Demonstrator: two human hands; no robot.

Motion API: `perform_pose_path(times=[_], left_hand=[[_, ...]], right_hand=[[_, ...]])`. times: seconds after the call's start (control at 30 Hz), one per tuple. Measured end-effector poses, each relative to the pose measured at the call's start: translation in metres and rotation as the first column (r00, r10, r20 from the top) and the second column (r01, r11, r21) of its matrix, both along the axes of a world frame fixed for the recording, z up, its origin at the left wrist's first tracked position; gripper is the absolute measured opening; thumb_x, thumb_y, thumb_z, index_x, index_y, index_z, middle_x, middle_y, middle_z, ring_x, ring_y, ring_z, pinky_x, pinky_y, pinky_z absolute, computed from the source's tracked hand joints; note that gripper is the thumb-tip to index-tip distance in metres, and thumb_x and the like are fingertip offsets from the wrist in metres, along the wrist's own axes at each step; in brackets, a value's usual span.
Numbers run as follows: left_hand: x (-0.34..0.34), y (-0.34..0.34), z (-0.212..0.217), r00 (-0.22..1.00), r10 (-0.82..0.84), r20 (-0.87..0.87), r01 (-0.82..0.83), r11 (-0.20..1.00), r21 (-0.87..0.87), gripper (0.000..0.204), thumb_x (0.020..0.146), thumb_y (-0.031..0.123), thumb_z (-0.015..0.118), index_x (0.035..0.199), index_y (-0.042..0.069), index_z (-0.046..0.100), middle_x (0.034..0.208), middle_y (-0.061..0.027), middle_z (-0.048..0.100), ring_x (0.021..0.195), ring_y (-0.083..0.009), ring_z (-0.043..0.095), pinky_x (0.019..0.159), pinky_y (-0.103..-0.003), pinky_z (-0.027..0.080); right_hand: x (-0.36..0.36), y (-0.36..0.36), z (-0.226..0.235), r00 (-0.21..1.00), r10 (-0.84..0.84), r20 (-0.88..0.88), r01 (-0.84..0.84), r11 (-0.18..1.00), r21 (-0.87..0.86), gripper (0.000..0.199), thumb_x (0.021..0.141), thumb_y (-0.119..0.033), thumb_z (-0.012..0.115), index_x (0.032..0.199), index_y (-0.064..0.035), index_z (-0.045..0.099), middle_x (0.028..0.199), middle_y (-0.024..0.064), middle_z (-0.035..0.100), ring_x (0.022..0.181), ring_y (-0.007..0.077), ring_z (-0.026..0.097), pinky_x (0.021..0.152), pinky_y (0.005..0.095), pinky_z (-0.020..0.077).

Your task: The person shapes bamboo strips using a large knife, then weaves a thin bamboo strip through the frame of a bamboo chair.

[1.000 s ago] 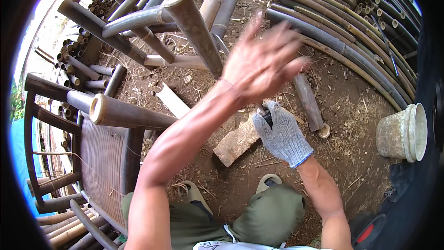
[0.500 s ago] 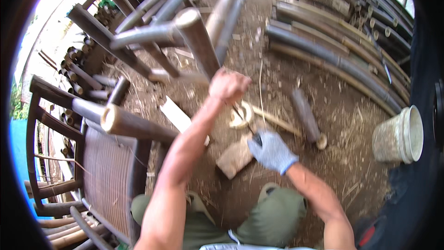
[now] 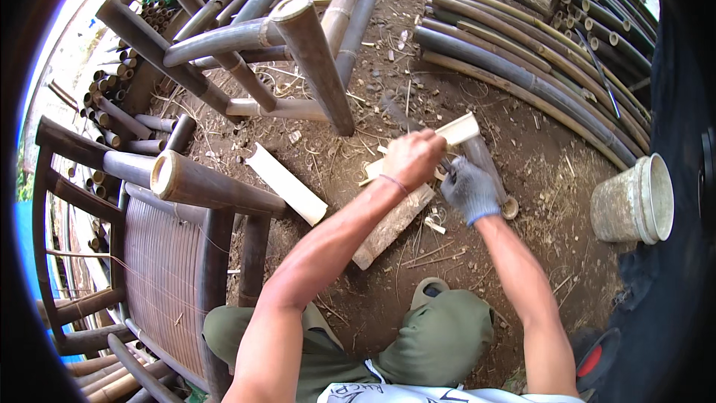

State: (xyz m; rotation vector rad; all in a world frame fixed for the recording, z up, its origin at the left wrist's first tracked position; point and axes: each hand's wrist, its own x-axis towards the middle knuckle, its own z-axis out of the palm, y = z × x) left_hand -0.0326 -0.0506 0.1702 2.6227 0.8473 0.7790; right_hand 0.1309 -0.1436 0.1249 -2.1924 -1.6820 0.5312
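Observation:
My bare left hand [image 3: 412, 158] is closed in a fist over the work spot; what it grips is hidden. Close beside it, my right hand [image 3: 471, 188] in a grey glove is also closed, with a thin dark piece showing between the hands, too small to name. A pale split bamboo piece [image 3: 459, 128] sticks out just beyond them. Beneath my hands lies a rough wooden block [image 3: 394, 227] on the dirt. A dark round bamboo length [image 3: 483, 155] with a pale end lies behind my gloved hand. Beyond my left fist is a blurred greyish shape [image 3: 397, 110].
A bamboo chair [image 3: 164, 254] stands at the left, another bamboo frame [image 3: 317, 60] ahead. A pale bamboo strip [image 3: 287, 183] lies between. Long bamboo poles [image 3: 522, 75] are stacked at far right, with a dirty white bucket [image 3: 625, 205] nearer. Shavings litter the dirt floor.
My left hand has come down and to the right, close to my right hand. The gloved hand has moved up and right. A split bamboo piece now shows beyond the hands.

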Motion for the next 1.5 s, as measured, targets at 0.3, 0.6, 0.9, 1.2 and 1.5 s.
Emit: perform_pose_path(times=[0.3, 0.6, 0.9, 1.2, 1.5], left_hand=[[-0.066, -0.002, 0.06, 0.897, 0.213, 0.389, -0.102, 0.953, -0.286, 0.022, 0.089, 0.005, 0.075, 0.111, 0.006, 0.074, 0.095, -0.0051, 0.066, 0.082, -0.0135, 0.067, 0.072, -0.028, 0.058], [-0.081, -0.06, 0.156, 0.796, 0.223, 0.562, -0.14, 0.972, -0.187, 0.029, 0.085, -0.001, 0.078, 0.114, 0.002, 0.074, 0.103, -0.004, 0.069, 0.085, -0.008, 0.066, 0.068, -0.02, 0.055], [-0.047, -0.065, 0.031, 0.866, 0.256, 0.43, -0.116, 0.938, -0.325, 0.03, 0.089, 0.001, 0.075, 0.119, 0.004, 0.072, 0.102, -0.0046, 0.066, 0.086, -0.0098, 0.063, 0.07, -0.023, 0.055], [-0.016, -0.098, 0.036, 0.789, 0.29, 0.542, 0.066, 0.836, -0.544, 0.028, 0.085, -0.005, 0.075, 0.108, 0.001, 0.062, 0.102, -0.0101, 0.066, 0.097, -0.0184, 0.072, 0.086, -0.03, 0.062], [-0.011, -0.1, 0.031, 0.858, 0.098, 0.505, 0.155, 0.887, -0.435, 0.028, 0.083, -0.01, 0.072, 0.107, 0.001, 0.063, 0.098, -0.0081, 0.063, 0.092, -0.0169, 0.07, 0.081, -0.03, 0.064]], right_hand=[[-0.036, -0.046, 0.024, 0.666, -0.233, -0.708, 0.021, 0.955, -0.295, 0.032, 0.087, -0.032, 0.072, 0.091, -0.0013, 0.064, 0.073, 0.0077, 0.064, 0.061, 0.0183, 0.064, 0.051, 0.0376, 0.0515], [-0.011, -0.076, -0.074, 0.765, -0.35, -0.541, 0.04, 0.864, -0.502, 0.04, 0.085, -0.038, 0.067, 0.089, 0.0023, 0.065, 0.081, 0.0275, 0.067, 0.083, 0.0455, 0.067, 0.079, 0.0498, 0.0534], [0.013, -0.084, 0.025, 0.852, -0.048, -0.521, -0.02, 0.992, -0.124, 0.039, 0.096, -0.037, 0.062, 0.104, 0.0005, 0.061, 0.087, 0.0252, 0.066, 0.079, 0.0429, 0.064, 0.072, 0.0484, 0.051], [-0.009, -0.135, 0.135, 0.802, 0.079, -0.593, 0.045, 0.98, 0.192, 0.033, 0.097, -0.024, 0.064, 0.116, 0.0023, 0.059, 0.084, 0.0195, 0.069, 0.076, 0.0346, 0.071, 0.067, 0.0415, 0.0553], [-0.011, -0.131, 0.124, 0.894, 0.167, -0.415, -0.042, 0.955, 0.292, 0.036, 0.096, -0.03, 0.066, 0.114, 0.0007, 0.06, 0.083, 0.0208, 0.068, 0.076, 0.0388, 0.069, 0.065, 0.0461, 0.0557]])
